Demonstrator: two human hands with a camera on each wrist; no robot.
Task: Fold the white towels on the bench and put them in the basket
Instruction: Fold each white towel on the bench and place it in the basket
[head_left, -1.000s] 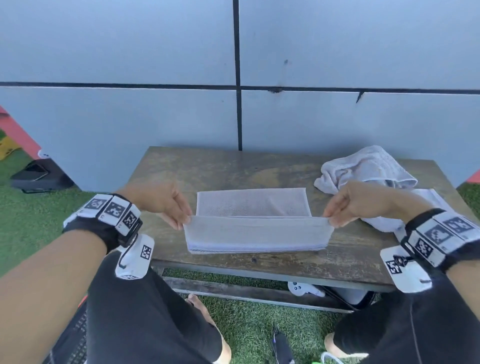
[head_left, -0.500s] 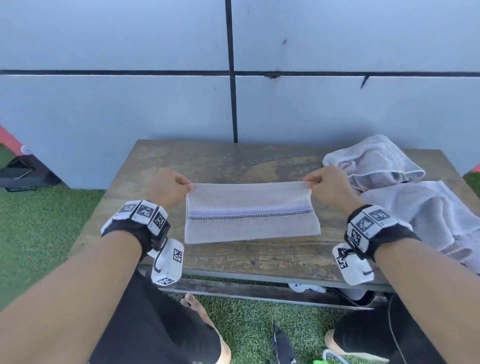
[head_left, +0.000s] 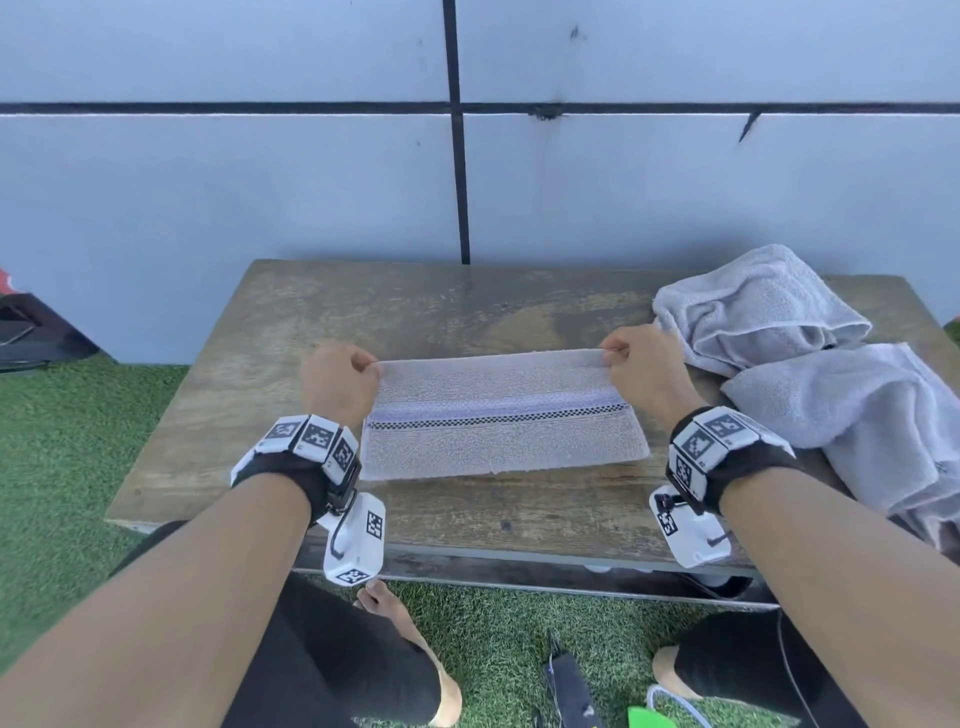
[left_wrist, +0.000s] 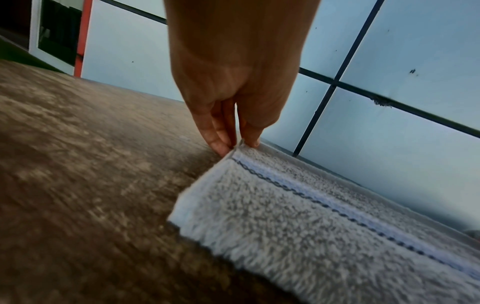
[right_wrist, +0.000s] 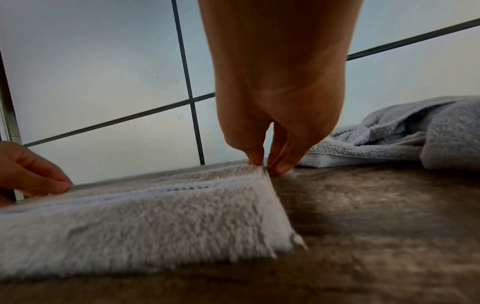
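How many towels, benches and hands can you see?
Folded towel lying flat, pinched at its far corners: 1
Unfolded towels in a pile at the right: 2, a crumpled one and a spread one
Bench: 1
Hands: 2, left hand and right hand
Basket: 0 in view
Total: 6
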